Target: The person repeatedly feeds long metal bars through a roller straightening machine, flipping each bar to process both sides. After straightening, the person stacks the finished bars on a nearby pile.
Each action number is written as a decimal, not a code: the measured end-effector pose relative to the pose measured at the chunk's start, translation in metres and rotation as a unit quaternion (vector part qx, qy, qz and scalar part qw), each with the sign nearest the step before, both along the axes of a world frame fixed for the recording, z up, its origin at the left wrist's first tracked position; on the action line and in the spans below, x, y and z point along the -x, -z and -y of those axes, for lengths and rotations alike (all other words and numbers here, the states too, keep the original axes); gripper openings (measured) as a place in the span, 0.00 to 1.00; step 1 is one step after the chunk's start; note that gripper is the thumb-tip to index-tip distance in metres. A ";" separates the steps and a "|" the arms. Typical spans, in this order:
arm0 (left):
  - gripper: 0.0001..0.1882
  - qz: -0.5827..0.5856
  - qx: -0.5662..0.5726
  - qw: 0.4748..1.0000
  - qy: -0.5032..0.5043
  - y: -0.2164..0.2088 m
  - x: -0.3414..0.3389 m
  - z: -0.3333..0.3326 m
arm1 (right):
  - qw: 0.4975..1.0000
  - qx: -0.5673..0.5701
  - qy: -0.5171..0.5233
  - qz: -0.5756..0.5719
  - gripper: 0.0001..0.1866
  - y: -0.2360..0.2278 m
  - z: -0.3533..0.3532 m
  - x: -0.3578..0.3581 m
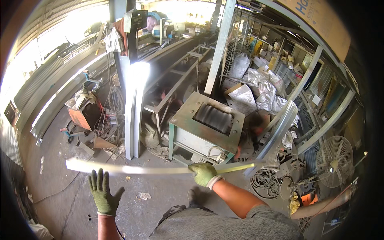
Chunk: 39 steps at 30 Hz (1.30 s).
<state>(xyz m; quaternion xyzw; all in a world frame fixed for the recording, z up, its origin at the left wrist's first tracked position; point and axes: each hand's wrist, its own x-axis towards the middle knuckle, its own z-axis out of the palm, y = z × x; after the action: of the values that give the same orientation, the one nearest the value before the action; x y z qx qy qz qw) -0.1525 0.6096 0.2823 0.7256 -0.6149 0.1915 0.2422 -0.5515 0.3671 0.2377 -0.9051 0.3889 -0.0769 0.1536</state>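
A long, thin, pale strip (140,170), apparently metal, spans crosswise in front of me above the floor. My right hand (204,175), in a green work glove, is closed around it right of its middle. Past that hand the strip's right end shows yellowish. My left hand (104,194), gloved alike, is raised just below the strip's left part with fingers spread and palm down. Nothing is in it, and whether the fingertips touch the strip I cannot tell. Beyond my right hand stands a green-legged metal machine (208,124) with a ridged dark roller set in its top.
A steel post (134,112) rises ahead, left of the machine. Long metal profiles (66,96) lie stacked at the left, near an orange box (84,114). At the right are a floor fan (334,162), coiled cable (265,184) and leaning channels (272,140). Scraps litter the floor.
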 end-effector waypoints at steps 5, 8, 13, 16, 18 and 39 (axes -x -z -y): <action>0.51 -0.162 -0.448 0.877 -0.052 0.088 -0.013 -0.067 | 0.982 0.032 -0.165 -0.084 0.22 0.031 0.018 -0.005; 0.46 -0.241 -0.409 0.880 -0.006 0.135 0.002 -0.124 | 0.961 0.032 -0.236 -0.143 0.23 0.046 0.035 -0.006; 0.27 -0.356 -0.512 0.782 -0.012 0.175 0.061 -0.151 | 0.929 0.007 -0.300 -0.217 0.21 0.071 0.066 -0.007; 0.18 -0.328 -0.481 0.812 -0.043 0.182 0.102 -0.131 | 0.931 0.021 -0.282 -0.229 0.18 0.084 0.096 0.008; 0.16 -0.334 -0.463 0.819 -0.054 0.188 0.127 -0.109 | 0.937 0.045 -0.265 -0.221 0.17 0.091 0.114 0.026; 0.14 -0.410 -0.465 0.785 -0.005 0.162 0.232 0.094 | 0.966 0.056 -0.068 -0.245 0.13 0.071 0.285 0.099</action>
<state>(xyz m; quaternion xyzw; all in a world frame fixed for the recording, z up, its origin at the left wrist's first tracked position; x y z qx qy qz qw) -0.3849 0.5158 0.1199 0.7636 -0.4683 -0.4322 0.1043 -0.6503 0.0823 0.1668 -0.9280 0.3470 0.1358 0.0078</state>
